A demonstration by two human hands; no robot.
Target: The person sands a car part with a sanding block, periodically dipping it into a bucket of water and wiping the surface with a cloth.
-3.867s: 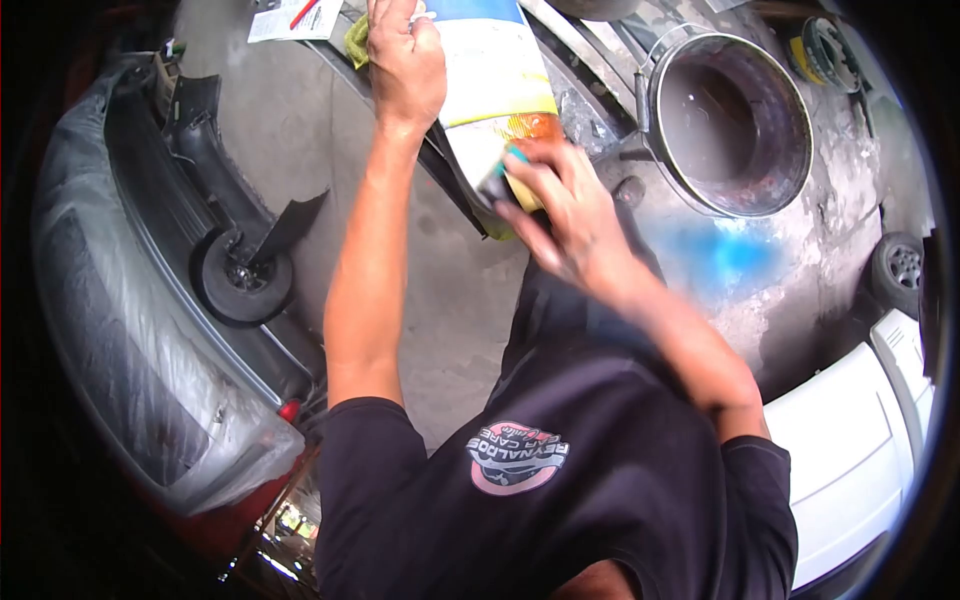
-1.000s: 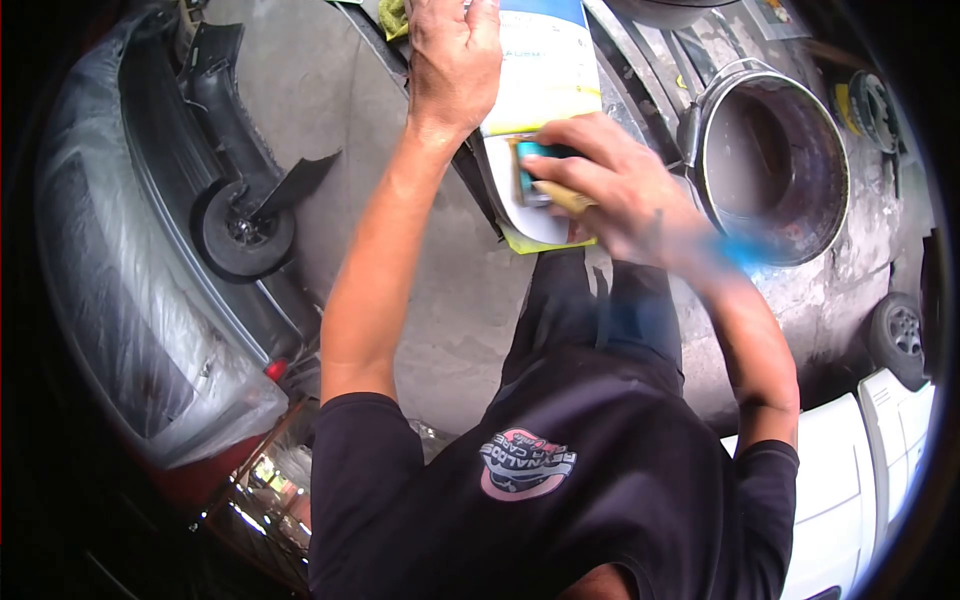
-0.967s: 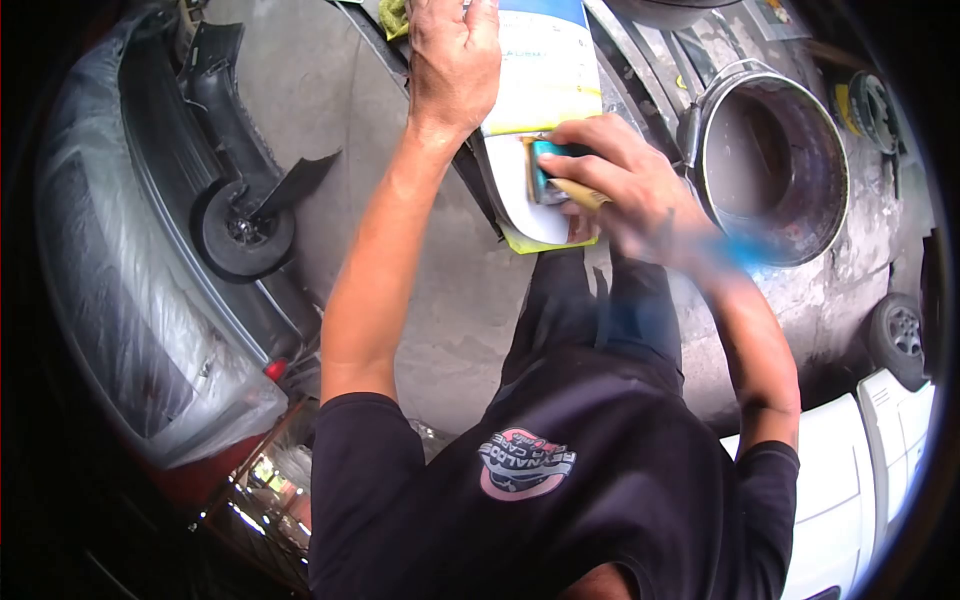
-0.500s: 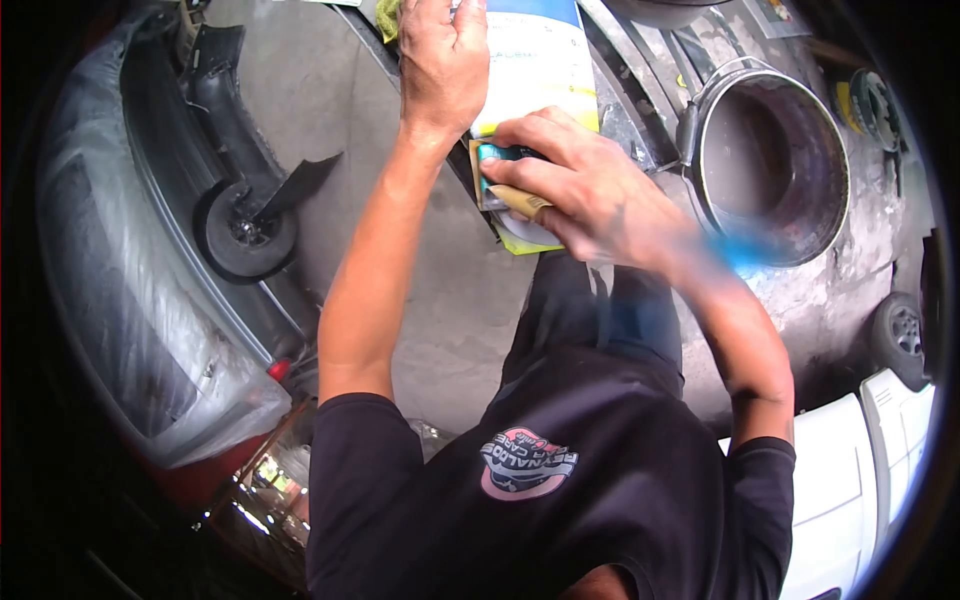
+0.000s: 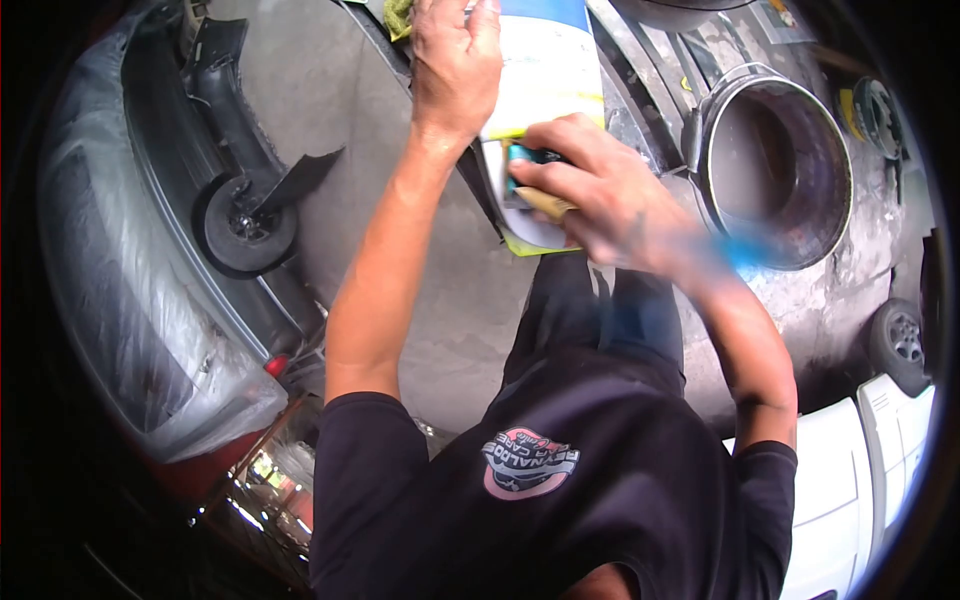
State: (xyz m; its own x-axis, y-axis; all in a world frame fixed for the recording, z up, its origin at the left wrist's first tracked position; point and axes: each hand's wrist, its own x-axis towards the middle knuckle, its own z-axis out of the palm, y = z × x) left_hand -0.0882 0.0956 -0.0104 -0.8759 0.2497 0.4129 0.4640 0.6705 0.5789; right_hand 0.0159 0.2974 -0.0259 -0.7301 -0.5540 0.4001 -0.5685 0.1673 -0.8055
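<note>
The left hand (image 5: pixel 455 65) lies flat on top of a long white car panel (image 5: pixel 545 70). Its fingers are curled over the panel's far edge and press down on it. The panel has a blue band at the top and yellow tape along its edges. It sticks out toward the person, above their dark trousers.

The right hand (image 5: pixel 595 190) is closed around a small teal sanding block (image 5: pixel 522 160). The fingers wrap over the block and push it against the near end of the panel, just below the left hand.

To the right, a big round metal drum (image 5: pixel 775 165) stands on the grey concrete floor (image 5: pixel 330 90). On the left lies a car bumper wrapped in clear plastic (image 5: pixel 120 300). A small black wheel (image 5: pixel 245 225) sits beside it. A white car part (image 5: pixel 860 480) shows at the bottom right.
</note>
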